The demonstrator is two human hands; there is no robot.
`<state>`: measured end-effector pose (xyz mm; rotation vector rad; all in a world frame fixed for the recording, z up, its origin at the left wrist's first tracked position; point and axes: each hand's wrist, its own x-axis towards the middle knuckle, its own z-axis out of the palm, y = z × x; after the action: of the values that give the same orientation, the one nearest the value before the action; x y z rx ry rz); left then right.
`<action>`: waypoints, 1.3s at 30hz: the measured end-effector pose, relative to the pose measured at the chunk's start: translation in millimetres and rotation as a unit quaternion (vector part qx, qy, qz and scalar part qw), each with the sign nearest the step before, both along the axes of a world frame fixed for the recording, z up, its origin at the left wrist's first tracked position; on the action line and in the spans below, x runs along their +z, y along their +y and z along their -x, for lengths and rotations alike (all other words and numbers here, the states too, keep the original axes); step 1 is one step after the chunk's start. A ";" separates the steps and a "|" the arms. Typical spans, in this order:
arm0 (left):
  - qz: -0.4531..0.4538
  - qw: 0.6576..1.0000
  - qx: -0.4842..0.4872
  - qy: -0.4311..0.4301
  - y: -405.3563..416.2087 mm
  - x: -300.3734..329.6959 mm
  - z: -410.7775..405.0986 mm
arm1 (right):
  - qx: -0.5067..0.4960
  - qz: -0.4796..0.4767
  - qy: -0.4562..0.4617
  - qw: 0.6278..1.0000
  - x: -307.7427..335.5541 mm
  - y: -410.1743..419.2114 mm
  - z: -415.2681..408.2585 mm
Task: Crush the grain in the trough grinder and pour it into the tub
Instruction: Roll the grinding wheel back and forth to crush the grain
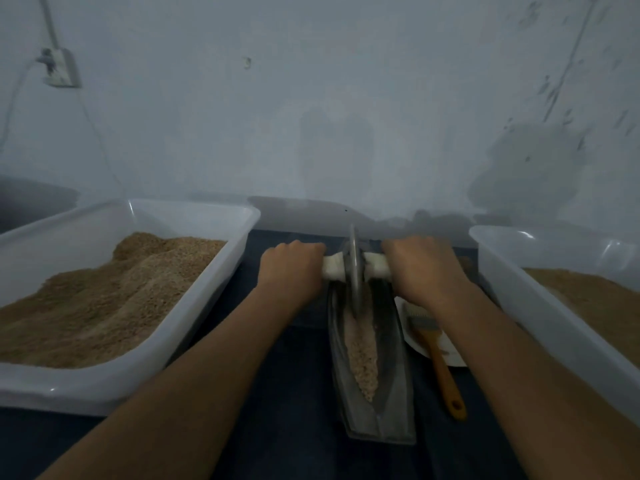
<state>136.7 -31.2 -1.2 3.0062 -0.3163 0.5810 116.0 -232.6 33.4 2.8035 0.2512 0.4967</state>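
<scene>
Both forearms reach out, left hand [291, 268] and right hand [420, 268] gripping the white wooden axle [375, 266] of the steel disc roller [354, 268]. Coarse tan grain [360, 351] in the narrow metal trough grinder [372, 368] looks half crushed; pouring into the translucent plastic tub [194, 306] is yet to come.

Pale blue-grey is seen across the wall [311, 98], mottled with darker grey patches and small dark flecks at the right. A dark navy tone is shown by the work surface [294, 393]. The left tub [145, 358] is rendered in translucent white, and golden tan-brown is seen in the grain [104, 299] heaped inside it. The right tub [540, 306] is the same translucent white, with tan contents. Silver-grey metal is displayed by the trough grinder [398, 403] and its wheel [355, 271]; pinkish-beige crushed grain [362, 355] is seen in the trough. The axle handle [375, 263] is white. An orange handle is noted on the brush [440, 368], laid over a white plate [450, 356].
</scene>
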 end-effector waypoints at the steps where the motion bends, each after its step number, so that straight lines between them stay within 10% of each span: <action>1: 0.003 1.000 -0.001 0.006 1.1 0.2 1.1 | 0.008 0.016 0.000 1.000 1.0 0.4 -0.1; 10: -0.100 0.988 -0.099 -0.063 25.8 0.7 92.3 | 0.079 -0.019 0.044 0.996 -21.7 -30.1 82.3; 16: -0.055 0.998 -0.022 0.022 6.8 6.4 47.7 | 0.050 -0.017 -0.003 0.999 -21.5 -22.3 39.3; 39: -0.113 0.986 -0.019 -0.117 -4.7 5.1 18.5 | 0.026 -0.080 -0.019 0.996 -28.9 -25.1 11.5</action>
<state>118.2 -36.0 3.9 3.1394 -0.4817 0.9590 104.6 -257.7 4.5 2.9458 0.2886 0.6076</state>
